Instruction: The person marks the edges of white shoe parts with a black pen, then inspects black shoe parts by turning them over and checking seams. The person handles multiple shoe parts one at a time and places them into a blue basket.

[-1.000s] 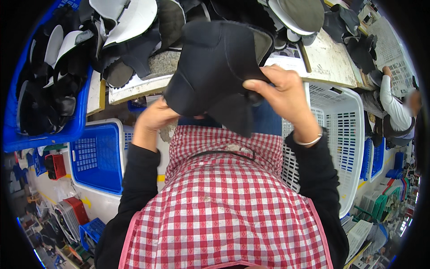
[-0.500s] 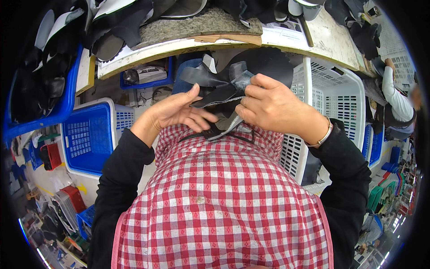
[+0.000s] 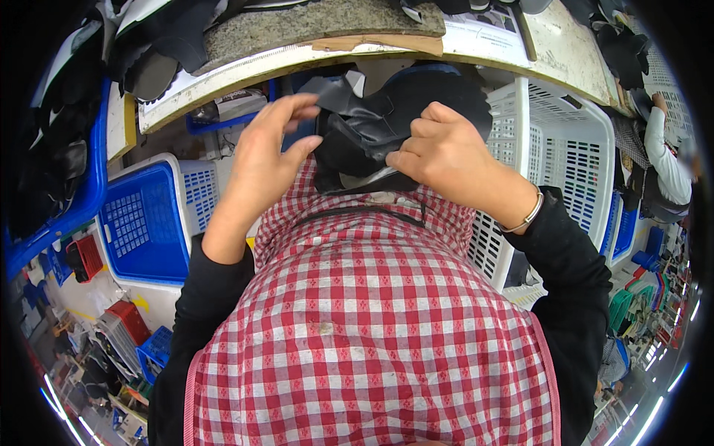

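A black leather piece (image 3: 355, 160), which looks like part of a shoe upper, lies bent over my lap with a pale lining edge showing. My right hand (image 3: 450, 154) is closed, pinching its right side. Raised at the left of it, my left hand (image 3: 266, 149) has its fingers apart and curved, thumb toward the leather, and holds nothing. Beyond both hands, a broad black piece with a scalloped edge (image 3: 446, 93) spreads below the table edge. A grey-black flap (image 3: 331, 93) stands up near my left fingertips.
The worktable edge (image 3: 297, 67) crosses in front, with a stone slab (image 3: 312, 33) on top. A white basket (image 3: 569, 141) stands at the right, a blue-lined basket (image 3: 145, 230) at the left. A blue bin (image 3: 97, 171) holds black pieces. Far right is another person (image 3: 666, 156).
My left hand has come off the near edge of the leather and risen up and to the left. The leather has turned, its lining now mostly hidden. My right hand keeps its pinch.
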Demonstrator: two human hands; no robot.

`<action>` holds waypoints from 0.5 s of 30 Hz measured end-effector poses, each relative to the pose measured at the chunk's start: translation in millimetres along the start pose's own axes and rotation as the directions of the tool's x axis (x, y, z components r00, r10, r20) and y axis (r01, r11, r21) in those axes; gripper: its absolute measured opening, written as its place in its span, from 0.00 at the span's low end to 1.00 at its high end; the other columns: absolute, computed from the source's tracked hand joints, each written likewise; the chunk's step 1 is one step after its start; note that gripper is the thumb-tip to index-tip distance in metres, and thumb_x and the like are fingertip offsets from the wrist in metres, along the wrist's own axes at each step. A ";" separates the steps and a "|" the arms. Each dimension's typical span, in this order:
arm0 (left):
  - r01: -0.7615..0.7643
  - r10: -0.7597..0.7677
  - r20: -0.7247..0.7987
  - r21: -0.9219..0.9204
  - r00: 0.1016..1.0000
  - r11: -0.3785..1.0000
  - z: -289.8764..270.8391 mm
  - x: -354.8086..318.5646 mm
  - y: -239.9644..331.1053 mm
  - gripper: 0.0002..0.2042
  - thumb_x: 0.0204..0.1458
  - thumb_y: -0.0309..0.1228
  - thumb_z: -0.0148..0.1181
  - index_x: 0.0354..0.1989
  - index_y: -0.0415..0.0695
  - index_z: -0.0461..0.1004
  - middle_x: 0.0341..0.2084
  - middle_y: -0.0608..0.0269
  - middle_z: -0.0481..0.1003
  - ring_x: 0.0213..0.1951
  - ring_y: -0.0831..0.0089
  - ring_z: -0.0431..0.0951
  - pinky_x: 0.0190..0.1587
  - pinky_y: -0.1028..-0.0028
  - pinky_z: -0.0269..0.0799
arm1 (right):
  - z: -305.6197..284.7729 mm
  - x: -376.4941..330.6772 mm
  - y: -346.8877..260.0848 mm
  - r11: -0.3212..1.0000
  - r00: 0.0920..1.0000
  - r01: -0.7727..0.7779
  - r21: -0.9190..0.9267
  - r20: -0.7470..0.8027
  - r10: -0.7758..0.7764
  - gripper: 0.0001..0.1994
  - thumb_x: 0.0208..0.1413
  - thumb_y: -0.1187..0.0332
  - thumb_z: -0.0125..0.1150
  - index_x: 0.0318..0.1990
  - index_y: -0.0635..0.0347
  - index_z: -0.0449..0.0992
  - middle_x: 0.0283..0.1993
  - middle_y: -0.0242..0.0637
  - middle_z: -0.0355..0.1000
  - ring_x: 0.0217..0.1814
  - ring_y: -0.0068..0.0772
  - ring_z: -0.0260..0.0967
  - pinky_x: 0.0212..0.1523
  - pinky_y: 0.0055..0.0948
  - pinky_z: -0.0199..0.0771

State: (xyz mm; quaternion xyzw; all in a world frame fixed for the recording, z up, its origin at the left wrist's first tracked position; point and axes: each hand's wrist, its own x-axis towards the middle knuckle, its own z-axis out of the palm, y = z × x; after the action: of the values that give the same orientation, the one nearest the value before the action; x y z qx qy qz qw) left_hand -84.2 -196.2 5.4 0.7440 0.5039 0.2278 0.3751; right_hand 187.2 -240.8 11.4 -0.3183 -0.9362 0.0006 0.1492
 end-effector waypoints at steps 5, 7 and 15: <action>-0.217 0.255 0.303 -0.153 0.918 0.964 28.8 13.3 13.4 0.21 0.54 0.19 0.66 0.57 0.39 0.75 0.44 0.57 0.83 0.45 0.65 0.82 0.49 0.67 0.77 | 0.2 7.7 -25.5 0.996 0.998 0.039 -0.077 -0.046 -0.043 0.01 0.41 0.67 0.64 0.23 0.50 0.79 0.19 0.26 0.70 0.28 0.28 0.69 0.40 0.29 0.67; -0.119 0.184 0.411 -0.179 0.893 0.977 41.0 15.4 11.7 0.12 0.54 0.17 0.66 0.47 0.36 0.78 0.33 0.61 0.82 0.33 0.72 0.78 0.37 0.68 0.72 | 0.8 3.3 -26.6 0.995 0.993 -0.097 0.000 -0.067 0.097 0.02 0.42 0.67 0.66 0.26 0.50 0.80 0.19 0.26 0.71 0.27 0.29 0.70 0.40 0.30 0.68; 0.401 -0.071 0.559 -0.495 0.826 0.771 55.0 13.5 -3.5 0.13 0.53 0.13 0.65 0.48 0.33 0.82 0.39 0.60 0.84 0.39 0.79 0.83 0.43 0.78 0.79 | 10.6 -26.3 -12.9 -0.089 0.548 -0.681 0.727 0.587 0.596 0.14 0.54 0.62 0.79 0.34 0.60 0.78 0.29 0.33 0.80 0.30 0.22 0.77 0.33 0.23 0.74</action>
State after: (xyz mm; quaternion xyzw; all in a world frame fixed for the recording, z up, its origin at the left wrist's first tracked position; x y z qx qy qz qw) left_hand -41.5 -201.1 -31.7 0.5490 0.3820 0.1175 0.7341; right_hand 196.3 -265.8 -4.9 -0.5736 -0.4854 0.6126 0.2452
